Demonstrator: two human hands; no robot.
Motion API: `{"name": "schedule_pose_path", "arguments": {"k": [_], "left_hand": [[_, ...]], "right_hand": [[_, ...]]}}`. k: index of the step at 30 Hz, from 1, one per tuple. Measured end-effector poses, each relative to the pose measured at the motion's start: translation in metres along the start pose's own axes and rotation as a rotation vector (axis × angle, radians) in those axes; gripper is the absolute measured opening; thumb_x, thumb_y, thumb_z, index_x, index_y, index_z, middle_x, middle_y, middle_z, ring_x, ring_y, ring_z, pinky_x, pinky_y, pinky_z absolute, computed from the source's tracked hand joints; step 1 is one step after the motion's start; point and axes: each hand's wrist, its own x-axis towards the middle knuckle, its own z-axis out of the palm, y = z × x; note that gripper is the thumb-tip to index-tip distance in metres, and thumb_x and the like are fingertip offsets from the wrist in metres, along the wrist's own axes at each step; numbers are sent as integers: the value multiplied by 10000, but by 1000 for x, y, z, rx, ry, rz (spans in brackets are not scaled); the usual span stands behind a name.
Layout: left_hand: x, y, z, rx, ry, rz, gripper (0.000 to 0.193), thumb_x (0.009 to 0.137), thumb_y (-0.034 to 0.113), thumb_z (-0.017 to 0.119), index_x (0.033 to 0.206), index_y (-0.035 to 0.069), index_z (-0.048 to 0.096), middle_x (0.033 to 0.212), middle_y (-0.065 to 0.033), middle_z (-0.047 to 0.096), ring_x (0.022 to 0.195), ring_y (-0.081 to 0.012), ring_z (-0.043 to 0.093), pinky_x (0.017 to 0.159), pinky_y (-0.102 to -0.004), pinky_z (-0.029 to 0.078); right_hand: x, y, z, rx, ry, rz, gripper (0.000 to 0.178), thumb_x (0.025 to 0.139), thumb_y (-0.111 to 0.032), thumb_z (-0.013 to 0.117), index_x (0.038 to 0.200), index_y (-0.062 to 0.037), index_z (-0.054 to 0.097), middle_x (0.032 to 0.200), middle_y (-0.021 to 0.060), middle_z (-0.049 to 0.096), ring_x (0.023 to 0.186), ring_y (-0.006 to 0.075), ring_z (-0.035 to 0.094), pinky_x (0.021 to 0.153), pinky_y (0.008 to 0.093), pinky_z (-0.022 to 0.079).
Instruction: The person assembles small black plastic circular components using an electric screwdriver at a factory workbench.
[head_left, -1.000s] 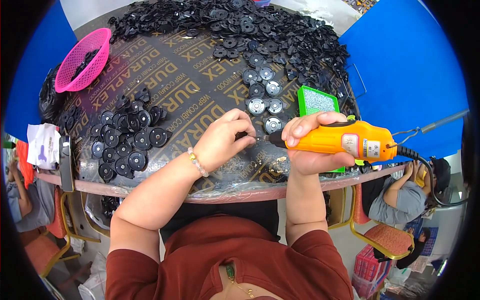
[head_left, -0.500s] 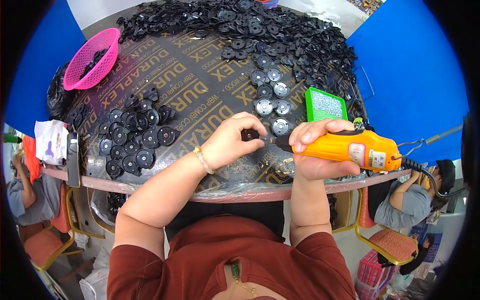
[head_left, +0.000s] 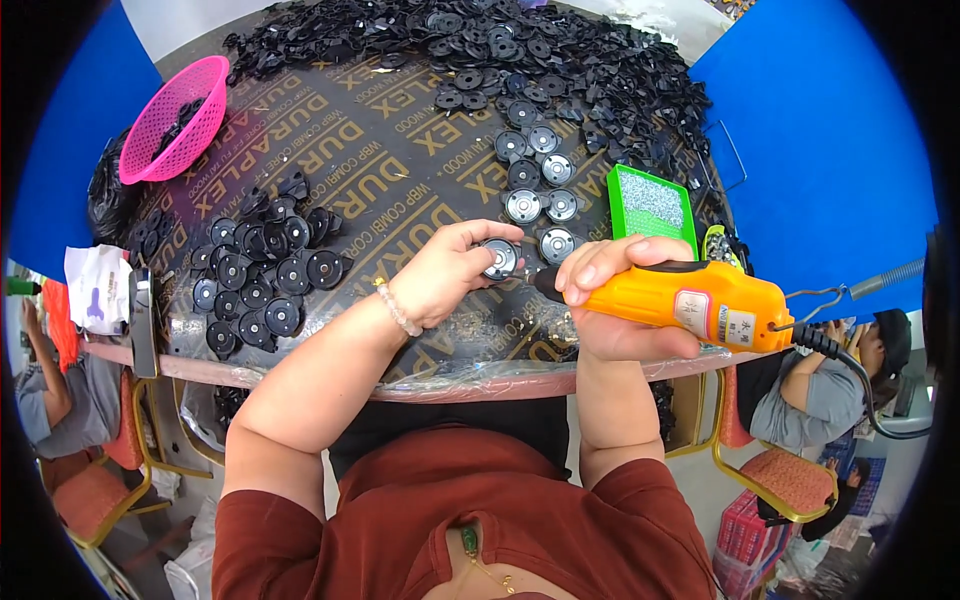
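Between the thumb and fingers of my left hand (head_left: 455,270) is a round black part with a metal disc (head_left: 499,259), its disc face turned up. My right hand (head_left: 620,310) is wrapped round an orange electric screwdriver (head_left: 690,305), which lies sideways with its dark nose toward the part. The screwdriver's tip is close beside the part; whether they touch I cannot tell. Just beyond my hands, a double column of similar round parts (head_left: 541,172) lies on the table. A green tray (head_left: 617,205) of small silvery pieces stands beyond the screwdriver.
Across the back of the dark table (head_left: 330,130) spreads a heap of black parts (head_left: 600,75). More round parts (head_left: 255,265) are grouped at the left, near a pink basket (head_left: 212,110). A phone (head_left: 145,320) stands at the left edge. From the screwdriver's end run a spring (head_left: 885,278) and a cable (head_left: 862,365).
The black part in my left hand has turned so that its metal disc face now shows. My right hand and the screwdriver have shifted slightly left.
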Motion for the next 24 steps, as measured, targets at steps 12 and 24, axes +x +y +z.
{"name": "schedule_pose_path", "arguments": {"k": [12,24], "left_hand": [[-5,-6,5,255,41,75,355,892,-13,456,1219,2,592,975,-32,627,726,-43,546,647,-209,472],[-16,7,4,795,-106,250,369,834,-1,502,1180,0,632,1010,-166,681,883,-238,649,864,-337,504]], "right_hand": [[-8,5,9,-107,-96,87,777,718,-720,613,1055,-33,475,808,132,629,621,201,614,600,330,524],[-8,-6,22,97,-122,80,781,733,-692,612,1079,-3,493,830,164,641,665,240,631,616,340,532]]}}
